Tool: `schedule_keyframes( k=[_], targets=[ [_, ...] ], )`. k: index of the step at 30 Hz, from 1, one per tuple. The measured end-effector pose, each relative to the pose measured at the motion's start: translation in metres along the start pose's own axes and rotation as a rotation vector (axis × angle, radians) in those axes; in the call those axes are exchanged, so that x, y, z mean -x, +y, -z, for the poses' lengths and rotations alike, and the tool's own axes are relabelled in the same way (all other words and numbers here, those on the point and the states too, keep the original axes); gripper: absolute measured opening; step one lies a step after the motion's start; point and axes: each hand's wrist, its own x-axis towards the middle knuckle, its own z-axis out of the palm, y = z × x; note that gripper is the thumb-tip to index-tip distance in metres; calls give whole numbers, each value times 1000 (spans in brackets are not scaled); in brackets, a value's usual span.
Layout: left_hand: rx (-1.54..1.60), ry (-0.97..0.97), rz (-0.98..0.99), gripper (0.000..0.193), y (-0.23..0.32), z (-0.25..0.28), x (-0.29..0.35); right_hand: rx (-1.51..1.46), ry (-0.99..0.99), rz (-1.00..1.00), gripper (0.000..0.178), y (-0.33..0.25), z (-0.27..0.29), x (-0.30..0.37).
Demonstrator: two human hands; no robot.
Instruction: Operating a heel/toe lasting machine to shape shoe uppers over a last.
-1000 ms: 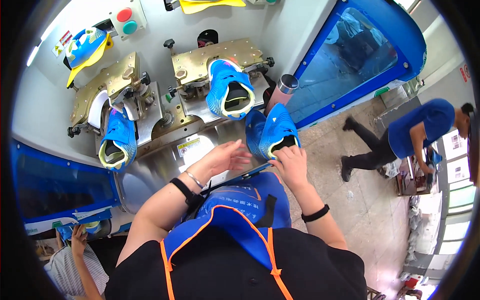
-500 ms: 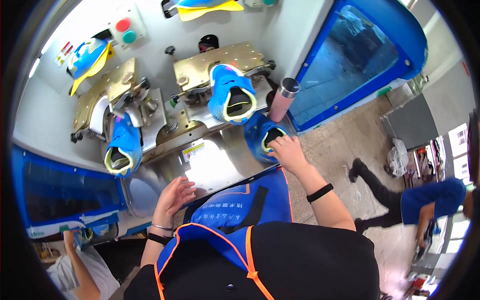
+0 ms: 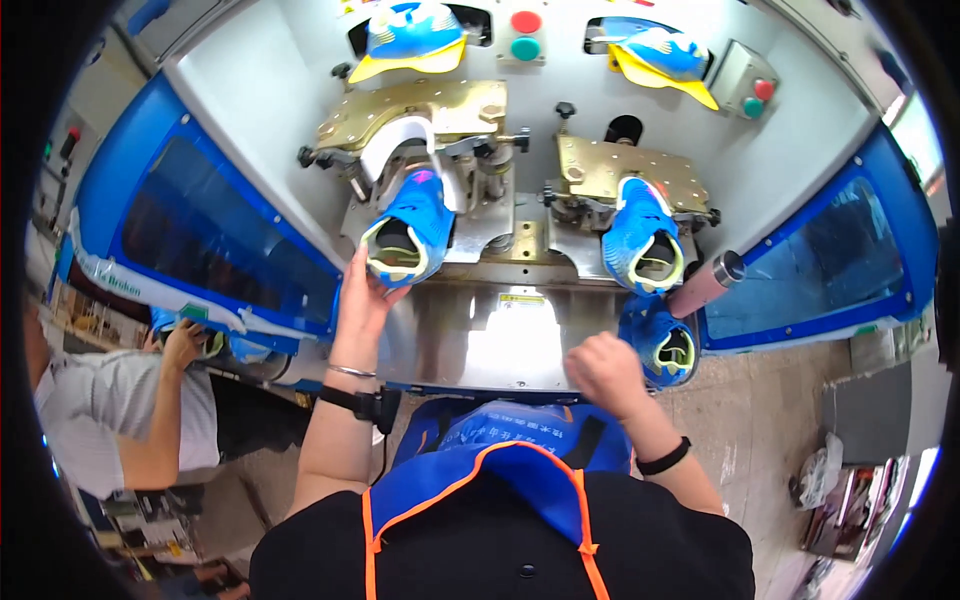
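A blue sneaker with a pale yellow collar sits toe-in at the left press station, below a white curved pad. My left hand cups its heel, fingers around the left side and underneath. My right hand hovers above the front of the steel ledge, its fingers curled into a loose fist with nothing visible in them. Just right of it, a third sneaker stands on the ledge, apart from the hand. At the right station, another blue sneaker points into the brass-coloured clamp.
A pink flask leans by the ledge's right end. Blue windowed doors flank the machine, the left door and the right door. Blue-and-yellow caps hang above. At the left, a person handles a shoe.
My view has swung to the left station. My left hand has moved from above the ledge to the left sneaker's heel. My right hand has left the sneaker on the ledge and curled up.
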Motion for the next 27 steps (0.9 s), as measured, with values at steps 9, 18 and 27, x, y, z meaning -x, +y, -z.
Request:
schedule_keyframes(
  k=[9, 18, 27],
  targets=[
    [279, -109, 266, 41, 23, -54, 6, -17, 3, -153, 14, -12, -70, 48],
    [-203, -548, 345, 42, -70, -210, 40, 240, -502, -529, 65, 24, -146, 134],
    [-241, -656, 449, 42, -75, -227, 26, 279, -402, -442, 55, 23, -152, 141]
  ],
)
